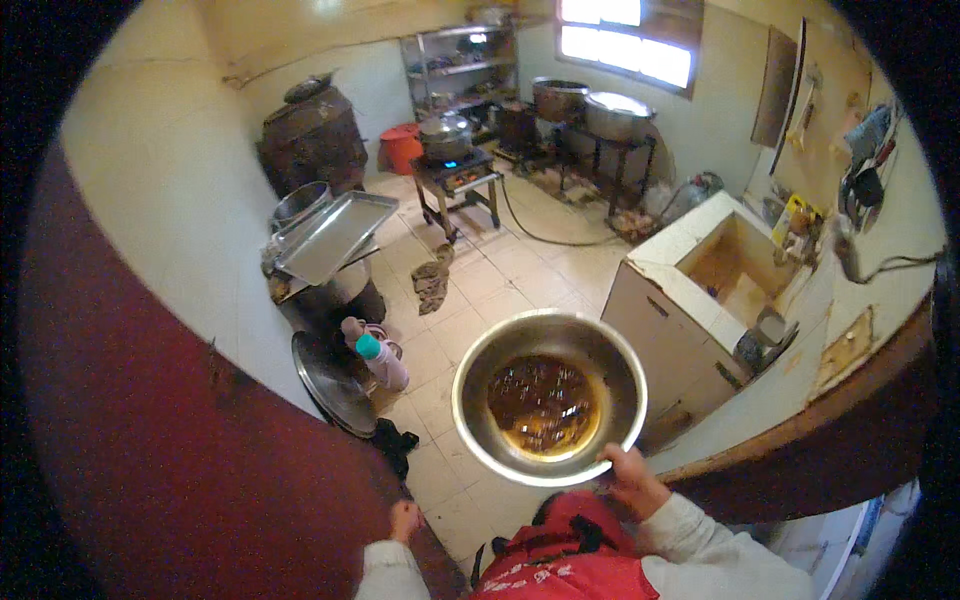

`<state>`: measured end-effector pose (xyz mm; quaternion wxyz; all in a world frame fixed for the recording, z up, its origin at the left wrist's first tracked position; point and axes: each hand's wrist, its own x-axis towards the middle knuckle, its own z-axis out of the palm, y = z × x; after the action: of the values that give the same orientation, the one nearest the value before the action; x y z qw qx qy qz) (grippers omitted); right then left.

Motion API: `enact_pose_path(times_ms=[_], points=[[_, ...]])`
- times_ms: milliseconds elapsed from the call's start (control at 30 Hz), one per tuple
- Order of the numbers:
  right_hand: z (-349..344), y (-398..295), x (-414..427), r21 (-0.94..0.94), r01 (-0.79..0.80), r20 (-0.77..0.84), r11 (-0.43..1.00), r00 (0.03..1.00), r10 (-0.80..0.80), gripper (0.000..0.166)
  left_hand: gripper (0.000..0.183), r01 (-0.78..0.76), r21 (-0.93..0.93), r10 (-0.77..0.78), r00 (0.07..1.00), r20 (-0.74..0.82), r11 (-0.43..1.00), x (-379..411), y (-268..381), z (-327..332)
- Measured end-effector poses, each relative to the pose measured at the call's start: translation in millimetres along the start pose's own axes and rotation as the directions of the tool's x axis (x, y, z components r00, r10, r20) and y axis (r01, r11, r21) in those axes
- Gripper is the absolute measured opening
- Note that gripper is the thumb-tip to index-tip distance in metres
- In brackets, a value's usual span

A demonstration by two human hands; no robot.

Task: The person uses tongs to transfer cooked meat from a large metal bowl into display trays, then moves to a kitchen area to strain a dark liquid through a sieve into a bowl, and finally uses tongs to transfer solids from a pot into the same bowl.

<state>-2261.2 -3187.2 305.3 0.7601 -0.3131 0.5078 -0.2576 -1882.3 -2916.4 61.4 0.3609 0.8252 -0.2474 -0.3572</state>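
Note:
My right hand (634, 480) grips the near right rim of a wide stainless steel basin (474, 397), thumb over the edge. A shallow pool of dark brown liquid (544, 397) with glints of light covers the basin's bottom. The basin is held out above the tiled floor, in front of my red apron (570, 574). Lower and to the left is my left hand (405, 519), beside the edge of the maroon lower wall (225, 480). It is small and blurred, and I cannot make out how its fingers are set or whether they touch the wall.
A burner stand (457, 176) carries a lidded metal pot (445, 135) ahead. On the right stands a tiled sink (652, 259). A metal tray (337, 236), a bottle with a teal cap (386, 364) and a large round lid (330, 386) line the left. A rag (430, 286) and hose (547, 240) lie on the floor.

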Motion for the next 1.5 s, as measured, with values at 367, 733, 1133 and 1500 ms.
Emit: enact_pose_path(times_ms=[367, 733, 1133, 1500], points=[[117, -178, 235, 0.270, 0.186, -0.081, 0.945, 0.982, -0.171, 0.024, 0.031, -0.009, 0.242, -0.012, 0.996, 0.086, 0.970, 153, 81, -37], [144, -347, 471, 0.305, 0.210, -0.177, 0.929, 0.971, -0.161, 0.026, 0.030, 0.214, 0.354, -0.318, 0.909, 0.269, 0.911, 375, 186, 20], [125, -505, 695, 0.332, 0.386, -0.431, 0.861, 0.874, -0.226, 0.017, 0.029, 0.093, 0.307, -0.193, 0.929, 0.315, 0.947, 956, 451, 54], [103, -706, 913, 0.453, 0.405, -0.519, 0.794, 0.844, -0.134, 0.040, 0.034, -0.197, 0.445, 0.038, 0.939, 0.342, 0.874, 1131, 702, 191]])
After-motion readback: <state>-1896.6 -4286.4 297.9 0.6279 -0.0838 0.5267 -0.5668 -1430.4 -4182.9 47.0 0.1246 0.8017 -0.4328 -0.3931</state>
